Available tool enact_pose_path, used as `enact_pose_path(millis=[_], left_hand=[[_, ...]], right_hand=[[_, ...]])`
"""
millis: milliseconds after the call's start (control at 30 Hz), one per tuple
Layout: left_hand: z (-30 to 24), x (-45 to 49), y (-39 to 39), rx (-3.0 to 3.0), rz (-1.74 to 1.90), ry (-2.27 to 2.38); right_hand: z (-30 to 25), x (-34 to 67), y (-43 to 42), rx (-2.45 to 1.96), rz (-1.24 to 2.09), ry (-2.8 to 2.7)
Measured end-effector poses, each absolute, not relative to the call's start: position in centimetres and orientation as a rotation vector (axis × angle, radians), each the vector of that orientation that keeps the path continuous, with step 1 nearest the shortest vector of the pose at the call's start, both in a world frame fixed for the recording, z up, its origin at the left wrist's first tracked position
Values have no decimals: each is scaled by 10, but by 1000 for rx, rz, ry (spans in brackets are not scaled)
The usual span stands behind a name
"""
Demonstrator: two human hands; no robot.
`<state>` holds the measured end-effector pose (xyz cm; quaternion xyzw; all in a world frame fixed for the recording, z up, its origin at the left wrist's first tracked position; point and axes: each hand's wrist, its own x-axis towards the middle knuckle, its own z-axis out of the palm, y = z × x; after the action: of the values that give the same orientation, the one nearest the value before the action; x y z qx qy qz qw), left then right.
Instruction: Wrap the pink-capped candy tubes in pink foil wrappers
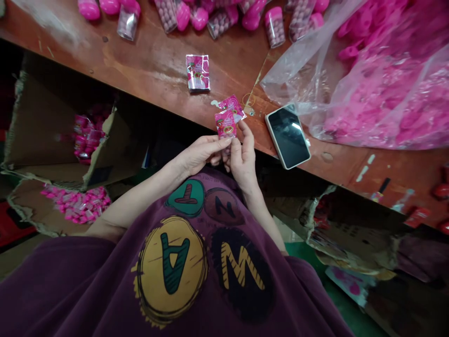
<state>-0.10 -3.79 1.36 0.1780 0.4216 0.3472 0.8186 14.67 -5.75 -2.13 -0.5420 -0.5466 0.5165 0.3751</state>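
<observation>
Both hands at worktop (147,65) edge, above lap. Left hand (199,154) and right hand (242,159) meet, fingers pinching small pink sachet (225,124) upright between them. Second sachet (233,105) just behind, touching first; which hand holds it, cannot tell. Sachet stack (198,71) lies farther back on worktop. Phone (288,136) face-up to right, near plastic bag (368,79) of pink parts. Cardboard box (45,140) with pink packets at left, below worktop.
</observation>
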Motion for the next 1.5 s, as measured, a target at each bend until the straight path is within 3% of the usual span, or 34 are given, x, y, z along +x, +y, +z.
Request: enact_pose_path(millis=[200, 533, 600, 733, 833, 1000, 1133, 1267, 1500], left_hand=[[16, -5, -31, 347, 873, 976], [13, -27, -45, 337, 899, 1021], [21, -66, -50, 279, 1040, 1124], [31, -166, -69, -39, 1544, 1502], [21, -181, -79, -236, 1479, 1712], [-8, -66, -44, 103, 883, 1256], [-13, -7, -15, 171, 823, 1177], [-13, -10, -13, 163, 796, 1271], [-18, -10, -16, 142, 896, 1286]], right_hand=[[-23, 161, -62, -1221, 1562, -1333], [-27, 124, -48, -1150, 1593, -1417], [-20, 119, -37, -1195, 1460, -1635], [-7, 135, -11, -1507, 740, -2046], [-8, 144, -6, -1751, 399, -2196], [-23, 125, -33, -1679, 366, -2381], [-20, 130, -27, -1496, 539, -2396], [-6, 155, 51, -1369, 635, -2058], [30, 122, 204, -1714, 139, -2116]])
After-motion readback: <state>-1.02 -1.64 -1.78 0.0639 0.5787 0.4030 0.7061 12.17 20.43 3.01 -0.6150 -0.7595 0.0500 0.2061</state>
